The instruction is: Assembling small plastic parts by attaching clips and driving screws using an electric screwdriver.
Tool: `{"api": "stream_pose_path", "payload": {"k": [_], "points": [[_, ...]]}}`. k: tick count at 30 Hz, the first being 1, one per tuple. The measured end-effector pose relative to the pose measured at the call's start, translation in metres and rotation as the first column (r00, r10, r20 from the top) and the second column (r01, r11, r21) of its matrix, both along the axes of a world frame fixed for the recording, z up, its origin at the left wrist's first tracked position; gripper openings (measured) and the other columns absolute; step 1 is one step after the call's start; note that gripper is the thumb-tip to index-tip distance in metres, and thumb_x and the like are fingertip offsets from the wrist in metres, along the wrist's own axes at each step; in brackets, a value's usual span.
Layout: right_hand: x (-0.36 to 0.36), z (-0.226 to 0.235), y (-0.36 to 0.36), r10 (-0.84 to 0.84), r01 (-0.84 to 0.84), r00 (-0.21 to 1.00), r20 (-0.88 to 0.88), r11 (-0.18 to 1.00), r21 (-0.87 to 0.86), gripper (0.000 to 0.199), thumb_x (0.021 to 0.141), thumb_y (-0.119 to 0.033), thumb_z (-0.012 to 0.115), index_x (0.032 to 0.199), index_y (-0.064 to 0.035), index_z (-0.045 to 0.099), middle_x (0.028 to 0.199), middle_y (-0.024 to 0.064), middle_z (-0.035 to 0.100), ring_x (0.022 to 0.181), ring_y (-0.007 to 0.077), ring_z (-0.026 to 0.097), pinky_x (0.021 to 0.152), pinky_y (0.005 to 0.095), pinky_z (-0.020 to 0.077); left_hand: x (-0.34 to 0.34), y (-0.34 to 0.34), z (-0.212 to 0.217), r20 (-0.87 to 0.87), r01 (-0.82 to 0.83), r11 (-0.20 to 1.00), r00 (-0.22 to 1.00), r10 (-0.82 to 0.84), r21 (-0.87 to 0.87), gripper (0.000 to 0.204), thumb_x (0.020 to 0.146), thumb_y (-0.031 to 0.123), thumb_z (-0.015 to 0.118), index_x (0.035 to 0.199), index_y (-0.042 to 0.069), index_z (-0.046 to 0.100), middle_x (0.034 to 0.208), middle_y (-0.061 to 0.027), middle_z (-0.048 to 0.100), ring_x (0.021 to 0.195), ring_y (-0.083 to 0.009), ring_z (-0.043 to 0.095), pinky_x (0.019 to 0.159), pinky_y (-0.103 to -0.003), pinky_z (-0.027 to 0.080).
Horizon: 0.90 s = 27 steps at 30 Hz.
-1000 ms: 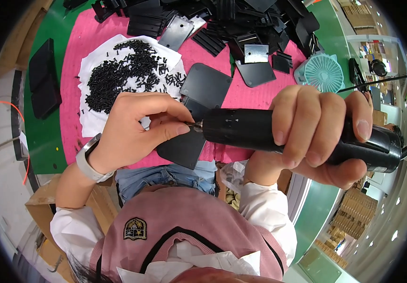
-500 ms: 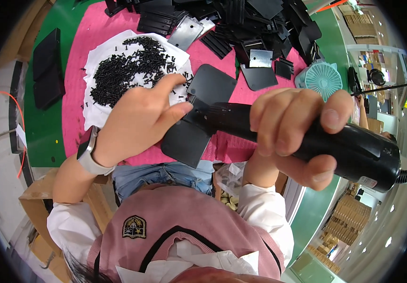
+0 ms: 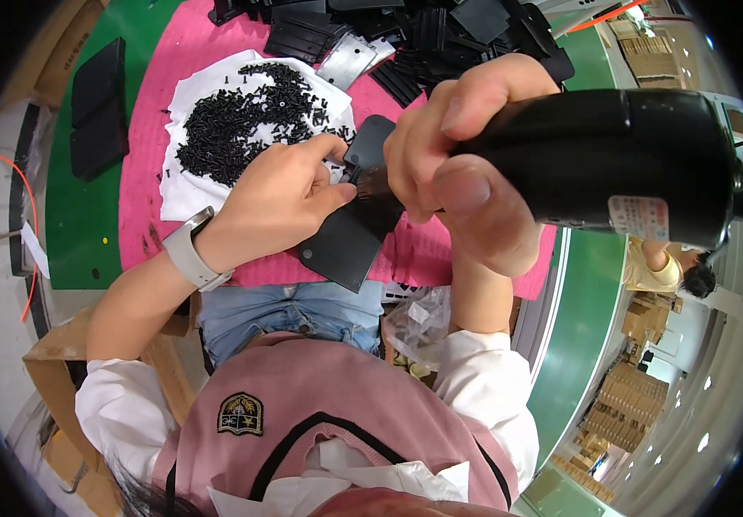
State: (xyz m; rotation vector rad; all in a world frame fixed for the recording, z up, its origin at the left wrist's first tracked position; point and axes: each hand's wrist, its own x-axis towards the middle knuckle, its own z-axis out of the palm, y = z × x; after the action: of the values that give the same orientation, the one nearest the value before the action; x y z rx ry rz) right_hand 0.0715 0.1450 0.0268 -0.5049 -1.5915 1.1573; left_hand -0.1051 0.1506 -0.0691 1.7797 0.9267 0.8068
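Note:
My right hand (image 3: 496, 164) is wrapped round a black electric screwdriver (image 3: 621, 159), its cord end toward the right and its front end slanting down to the left. Beneath its front end lie dark flat plates (image 3: 341, 250) on the pink mat; my right hand covers part of them. At the plates' left edge my left hand (image 3: 272, 194) bends thumb and forefinger close together by the screwdriver's tip. What they pinch is too small to make out. Left of that hand, many small black screws (image 3: 225, 129) are heaped on a white cloth (image 3: 177, 202).
A pile of black plates and brackets (image 3: 432, 43) covers the far side of the pink mat (image 3: 143, 172), with a silver plate (image 3: 343, 60) at its edge. Two black blocks (image 3: 98, 108) rest on the green table (image 3: 74, 233). Another person (image 3: 660, 267) is at the right.
My right hand has moved leftward and up in the view, bringing the screwdriver more upright and nearer the camera. My left hand stays by the plates. The view has shifted slightly.

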Motion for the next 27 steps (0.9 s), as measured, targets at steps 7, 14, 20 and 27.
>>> {"api": "stream_pose_path", "payload": {"k": [7, 14, 20, 27], "points": [[0.006, -0.001, -0.003, 0.026, -0.025, 0.999, 0.04, 0.999, -0.026, 0.034, 0.081, -0.015, 0.066, 0.106, -0.0056, 0.045, 0.064, 0.0041, 0.05, 0.046, 0.0129, 0.045, 0.044, 0.0269, 0.0374, 0.001, 0.002, 0.004, -0.056, 0.017, 1.0, 0.998, -0.017, 0.0, 0.028, 0.08, 0.01, 0.065, 0.098, -0.007, 0.055, 0.052, -0.0143, 0.054, 0.044, -0.0256, 0.053, 0.047, -0.036, 0.037], [0.01, -0.001, -0.001, 0.069, -0.068, 0.996, 0.056, 0.998, -0.018, 0.035, 0.08, -0.013, 0.068, 0.105, -0.0046, 0.045, 0.063, 0.0042, 0.052, 0.047, 0.0135, 0.047, 0.044, 0.0269, 0.0376, 0.006, -0.001, 0.013, -0.09, -0.052, 0.995, 0.994, 0.059, 0.083, 0.028, 0.081, 0.011, 0.062, 0.1, -0.006, 0.052, 0.055, -0.0165, 0.056, 0.056, -0.036, 0.059, 0.055, -0.044, 0.044], [0.033, 0.004, 0.02, 0.356, -0.321, 0.892, -0.277, 0.933, 0.165, 0.035, 0.083, -0.031, 0.064, 0.104, -0.0116, 0.044, 0.064, -0.004, 0.055, 0.043, 0.0092, 0.054, 0.048, 0.0252, 0.0447, -0.007, -0.004, 0.027, -0.154, -0.208, 0.854, 0.937, 0.314, 0.477, 0.034, 0.078, 0.016, 0.07, 0.105, 0.0, 0.058, 0.062, -0.0114, 0.056, 0.052, -0.0268, 0.057, 0.051, -0.036, 0.043], [0.037, -0.009, 0.022, 0.358, -0.334, 0.854, -0.377, 0.933, 0.13, 0.04, 0.078, -0.021, 0.067, 0.107, -0.0069, 0.043, 0.065, 0.0026, 0.053, 0.046, 0.0149, 0.052, 0.048, 0.0301, 0.0416, -0.031, 0.021, 0.019, -0.426, -0.165, 0.756, 0.741, 0.519, 0.634, 0.015, 0.075, 0.008, 0.068, 0.089, 0.004, 0.063, 0.083, -0.0082, 0.056, 0.082, -0.0275, 0.059, 0.064, -0.037, 0.048]]}}
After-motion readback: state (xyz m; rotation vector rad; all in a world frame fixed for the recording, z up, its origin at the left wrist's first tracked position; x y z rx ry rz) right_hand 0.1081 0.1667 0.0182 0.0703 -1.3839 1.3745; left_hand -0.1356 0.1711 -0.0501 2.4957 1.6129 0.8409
